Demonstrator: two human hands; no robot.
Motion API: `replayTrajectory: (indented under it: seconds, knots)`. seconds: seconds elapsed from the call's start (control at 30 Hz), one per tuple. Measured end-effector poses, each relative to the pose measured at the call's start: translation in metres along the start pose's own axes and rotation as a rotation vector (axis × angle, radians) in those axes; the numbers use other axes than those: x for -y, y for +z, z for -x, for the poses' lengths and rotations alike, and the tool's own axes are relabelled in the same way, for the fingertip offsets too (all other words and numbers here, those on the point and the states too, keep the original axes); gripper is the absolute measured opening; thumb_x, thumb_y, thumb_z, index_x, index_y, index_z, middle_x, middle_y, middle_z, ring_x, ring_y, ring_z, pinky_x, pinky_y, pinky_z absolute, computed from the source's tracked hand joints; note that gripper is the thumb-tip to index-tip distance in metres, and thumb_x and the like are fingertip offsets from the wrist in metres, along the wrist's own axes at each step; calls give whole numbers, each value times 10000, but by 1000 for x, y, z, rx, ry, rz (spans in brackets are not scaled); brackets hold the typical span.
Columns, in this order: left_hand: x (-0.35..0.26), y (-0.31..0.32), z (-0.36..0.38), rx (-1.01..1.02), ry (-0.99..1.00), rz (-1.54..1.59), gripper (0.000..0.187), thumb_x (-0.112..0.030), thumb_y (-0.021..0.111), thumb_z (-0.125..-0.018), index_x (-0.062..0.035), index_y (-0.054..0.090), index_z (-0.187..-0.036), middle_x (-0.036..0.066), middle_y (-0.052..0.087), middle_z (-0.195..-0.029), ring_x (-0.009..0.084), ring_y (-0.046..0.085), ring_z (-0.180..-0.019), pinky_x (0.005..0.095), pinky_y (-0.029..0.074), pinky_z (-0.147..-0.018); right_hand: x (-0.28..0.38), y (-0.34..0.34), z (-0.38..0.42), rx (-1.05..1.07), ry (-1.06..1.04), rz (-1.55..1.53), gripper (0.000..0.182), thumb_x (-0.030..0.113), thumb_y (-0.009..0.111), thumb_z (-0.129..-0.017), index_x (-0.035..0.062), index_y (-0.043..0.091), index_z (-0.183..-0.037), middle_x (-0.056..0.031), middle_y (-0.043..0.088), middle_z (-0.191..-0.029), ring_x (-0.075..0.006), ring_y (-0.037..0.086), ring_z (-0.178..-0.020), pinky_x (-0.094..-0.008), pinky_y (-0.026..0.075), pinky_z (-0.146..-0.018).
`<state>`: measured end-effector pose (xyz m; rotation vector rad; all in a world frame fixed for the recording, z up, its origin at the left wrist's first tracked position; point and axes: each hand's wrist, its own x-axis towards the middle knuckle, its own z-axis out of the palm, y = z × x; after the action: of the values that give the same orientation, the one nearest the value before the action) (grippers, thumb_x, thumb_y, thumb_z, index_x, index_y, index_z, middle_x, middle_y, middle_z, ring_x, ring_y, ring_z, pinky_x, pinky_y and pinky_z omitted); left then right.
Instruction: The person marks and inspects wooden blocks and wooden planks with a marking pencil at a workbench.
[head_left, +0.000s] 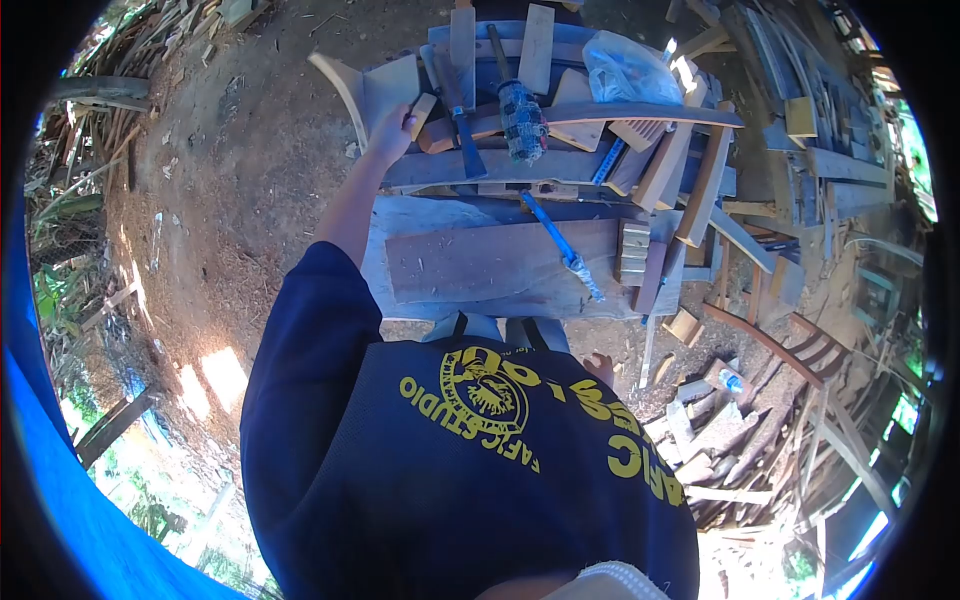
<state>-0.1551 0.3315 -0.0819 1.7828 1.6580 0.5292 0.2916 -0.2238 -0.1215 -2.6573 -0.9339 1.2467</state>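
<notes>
My left hand [393,132] reaches out over the left end of the workbench, its fingers closed on a small wooden block [424,106]. Pale curved boards [345,95] stand just beyond that hand. Right of it lie a chisel [466,140] with a wide dark blade and a power tool [521,120] with a dark, worn body. My right hand [600,368] hangs low beside my body, partly hidden by my shirt; its visible fingers look apart, and nothing shows in them. A blue-handled tool [560,240] rests on the near part of the bench.
A wide brown board [450,262] covers part of the bench [400,225]. Clear plastic bag [625,68] and several wooden pieces [668,165] crowd the right side. A wooden chair frame [780,345] and scrap wood [715,435] lie on the ground at right.
</notes>
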Motion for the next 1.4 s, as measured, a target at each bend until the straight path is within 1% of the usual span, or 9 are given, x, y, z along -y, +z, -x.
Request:
replayTrajectory:
  seconds: [0.1,0.2,0.3,0.37,0.67,0.8,0.9,0.97,1.4]
  knots:
    - [-10,-5,14,-71,75,12,197,-170,554,-938,-46,579,-1090,196,622,-911,371,608,-935,448,443,-829,0,4,-7,5,-14,-34,486,307,717,-768,33,624,-1159,-281,530,-1290,-401,442,-1281,-416,382,-1049]
    - [-1,-2,29,-87,-19,256,215,-191,527,-967,-51,579,-1121,173,615,-1049,308,611,-1012,423,464,-836,-20,18,-19,69,62,-196,486,315,719,-771,46,626,-1166,-255,564,-1259,-374,533,-1192,-406,439,-980]
    - [-7,-8,60,-106,-198,799,398,-281,461,-1015,-90,426,-1363,113,524,-1300,261,563,-1124,389,471,-894,-17,20,-22,90,67,-163,495,327,712,-780,51,620,-1181,-232,606,-1207,-348,590,-1117,-400,470,-927]
    - [-70,-40,105,79,-443,1408,504,-350,406,-1024,-81,312,-1440,138,427,-1400,331,521,-1162,447,489,-864,0,13,-15,105,39,-135,502,332,710,-782,50,617,-1187,-233,616,-1187,-350,590,-1116,-401,468,-930]
    - [-118,-16,198,629,-334,2385,703,-548,429,-958,-65,293,-1450,187,430,-1380,358,508,-1141,425,513,-881,12,20,-34,163,-153,-197,527,301,706,-772,13,597,-1199,-236,623,-1177,-345,579,-1151,-404,452,-964]
    - [-150,-13,220,618,-281,2116,651,-424,550,-938,-56,321,-1424,187,392,-1408,359,492,-1160,417,489,-915,11,18,-39,134,-137,-228,548,299,709,-771,24,573,-1225,-236,613,-1193,-348,577,-1153,-407,454,-961]
    - [-185,-16,233,454,-115,1563,650,-221,707,-850,-61,358,-1374,169,414,-1375,311,477,-1200,397,458,-973,21,4,-31,80,-153,-90,576,303,720,-760,54,548,-1251,-248,610,-1186,-368,573,-1152,-415,461,-949]
    - [-214,-23,237,197,183,814,707,-32,809,-696,-54,416,-1283,136,469,-1273,258,500,-1175,369,439,-997,16,2,-32,76,-140,-83,583,307,723,-759,61,545,-1256,-250,608,-1188,-369,573,-1152,-416,461,-946]
    - [-245,-1,258,-140,534,305,903,-29,848,-632,-95,302,-1349,164,431,-1276,271,499,-1195,386,452,-991,10,-6,-42,104,-112,-79,649,309,711,-764,53,487,-1316,-244,589,-1217,-371,565,-1158,-421,451,-962]
